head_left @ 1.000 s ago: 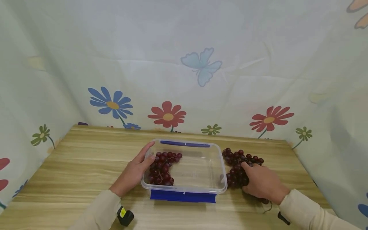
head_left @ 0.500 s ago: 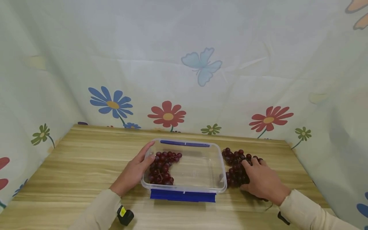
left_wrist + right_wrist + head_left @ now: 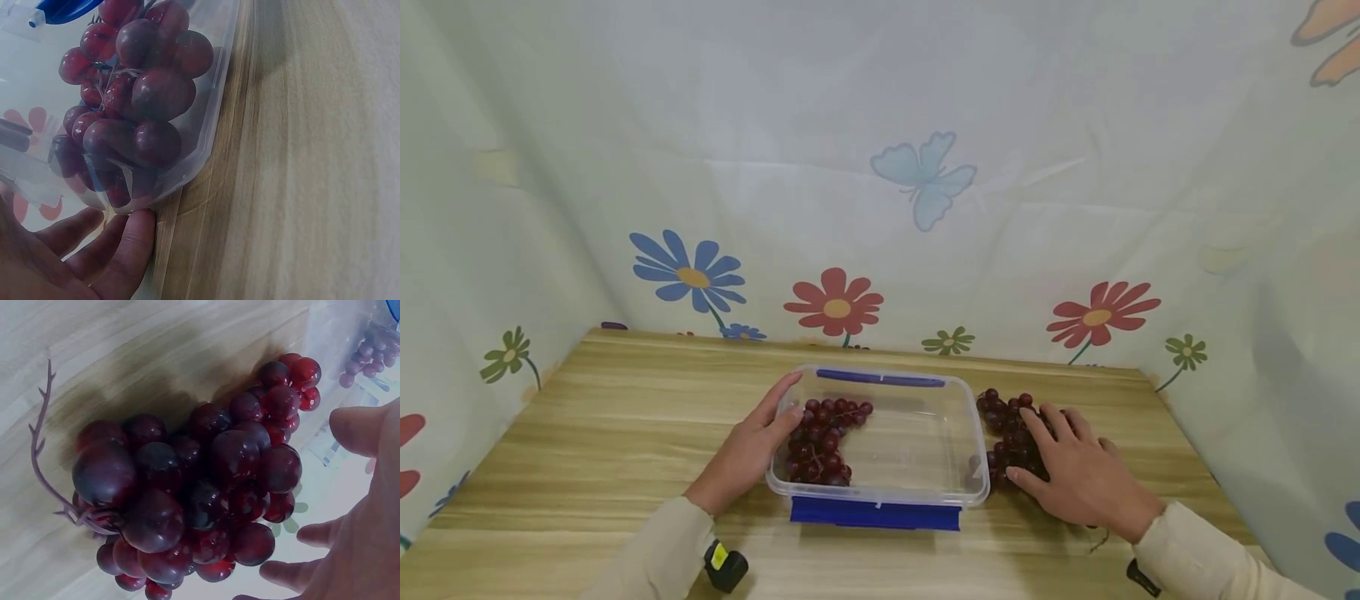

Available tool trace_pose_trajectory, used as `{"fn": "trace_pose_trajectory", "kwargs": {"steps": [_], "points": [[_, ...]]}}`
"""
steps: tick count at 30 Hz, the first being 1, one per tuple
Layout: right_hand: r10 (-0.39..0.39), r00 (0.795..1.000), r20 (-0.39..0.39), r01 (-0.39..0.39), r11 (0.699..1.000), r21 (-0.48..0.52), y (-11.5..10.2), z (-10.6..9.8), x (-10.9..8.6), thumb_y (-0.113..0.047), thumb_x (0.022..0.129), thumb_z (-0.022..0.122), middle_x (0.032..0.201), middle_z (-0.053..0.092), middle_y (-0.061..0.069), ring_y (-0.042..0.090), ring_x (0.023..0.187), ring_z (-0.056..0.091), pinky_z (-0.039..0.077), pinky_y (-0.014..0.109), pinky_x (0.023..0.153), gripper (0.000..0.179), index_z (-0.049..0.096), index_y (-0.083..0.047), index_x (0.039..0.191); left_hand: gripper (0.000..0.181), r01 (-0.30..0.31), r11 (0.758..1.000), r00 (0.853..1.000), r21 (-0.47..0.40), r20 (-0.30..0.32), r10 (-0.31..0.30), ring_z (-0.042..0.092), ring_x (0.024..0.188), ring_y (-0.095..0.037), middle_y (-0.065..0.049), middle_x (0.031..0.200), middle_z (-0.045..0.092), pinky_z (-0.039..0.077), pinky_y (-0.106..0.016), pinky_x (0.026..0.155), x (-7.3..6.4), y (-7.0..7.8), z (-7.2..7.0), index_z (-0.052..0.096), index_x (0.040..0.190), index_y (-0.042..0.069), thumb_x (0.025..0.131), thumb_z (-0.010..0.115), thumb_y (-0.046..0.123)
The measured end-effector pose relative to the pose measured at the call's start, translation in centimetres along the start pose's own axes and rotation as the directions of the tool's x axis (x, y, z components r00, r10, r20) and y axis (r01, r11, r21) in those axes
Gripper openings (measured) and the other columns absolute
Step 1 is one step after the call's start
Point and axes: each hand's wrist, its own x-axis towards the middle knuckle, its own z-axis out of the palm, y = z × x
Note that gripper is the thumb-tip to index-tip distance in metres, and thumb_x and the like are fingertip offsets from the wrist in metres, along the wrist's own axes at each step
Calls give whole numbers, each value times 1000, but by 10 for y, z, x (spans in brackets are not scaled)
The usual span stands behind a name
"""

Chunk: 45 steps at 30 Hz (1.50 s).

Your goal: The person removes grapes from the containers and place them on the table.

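Observation:
A clear plastic food container [image 3: 913,500] with blue clips stands without a lid in the middle of the table. Inside it, along the left side, lies a bunch of dark red grapes [image 3: 820,442]. My left hand [image 3: 747,450] holds the container's left wall, thumb over the rim and fingers outside; in the left wrist view its fingertips [image 3: 139,225] meet a lower corner. Just right of the container lies a second bunch of red grapes [image 3: 187,487], its bare stem curving out. My right hand [image 3: 1078,479] spreads over this bunch, fingers apart and partly hiding it.
The wood-grain table [image 3: 625,400] runs back to a white curtain [image 3: 775,208] printed with flowers and a butterfly. Curtain also hangs at both sides. Dark wrist devices show below each cuff, the left device [image 3: 726,567] bearing a yellow patch.
My right hand has loosened from the right grape bunch and its fingers have spread out over it. The left hand, the container and the grapes inside stay in place.

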Motion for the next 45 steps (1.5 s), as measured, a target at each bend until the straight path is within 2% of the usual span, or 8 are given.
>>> {"fn": "trace_pose_trajectory", "kwargs": {"steps": [4, 12, 16, 24, 37, 45], "points": [[-1, 1000, -13, 1, 1000, 19, -2, -1, -1, -65, 99, 56, 167, 34, 23, 58, 148, 33, 31, 86, 102, 85, 32, -16, 164, 54, -1, 1000, 1000, 8, -1, 1, 17, 162, -41, -3, 177, 17, 18, -71, 125, 0, -1, 0, 19, 162, 51, 112, 37, 51], [-27, 999, -38, 29, 998, 64, -7, -6, -2, -64, 106, 40, 172, 26, 19, 56, 154, 26, 22, 86, 110, 77, 29, -18, 166, 53, -5, 1000, 1000, 7, -1, 5, 18, 162, -40, -3, 176, 18, 19, -71, 125, 0, -4, 1, 20, 162, 52, 112, 37, 51], [-22, 999, -35, 26, 995, 101, -9, -8, -1, -65, 106, 38, 173, 23, 19, 55, 156, 20, 18, 86, 113, 77, 29, -18, 166, 53, -14, 1000, 1000, 12, -2, 14, 18, 162, -40, -3, 176, 18, 19, -70, 125, -1, -4, 1, 20, 162, 52, 112, 37, 51], [-27, 999, -47, 33, 991, 129, -11, -12, 1, -64, 107, 38, 174, 19, 18, 54, 158, 16, 15, 84, 115, 76, 27, -18, 167, 55, -17, 1000, 1000, 13, -3, 17, 17, 162, -41, -4, 176, 18, 18, -70, 125, -2, -2, 1, 20, 162, 51, 111, 37, 55], [-74, 993, -91, 83, 991, 105, -17, -20, 2, -62, 108, 38, 175, 16, 15, 52, 159, 15, 16, 83, 116, 73, 28, -19, 166, 52, -13, 1000, 1000, 6, 0, 13, 18, 162, -39, -3, 176, 18, 18, -70, 125, 0, -2, 0, 20, 162, 52, 112, 37, 48], [-97, 991, -96, 107, 989, 102, -25, -27, 3, -62, 108, 37, 176, 17, 15, 51, 160, 14, 15, 82, 118, 73, 24, -22, 167, 53, -2, 1000, 1000, 10, 2, 2, 16, 162, -40, -3, 177, 17, 18, -71, 125, -1, 0, -1, 19, 162, 52, 112, 37, 51]]}}
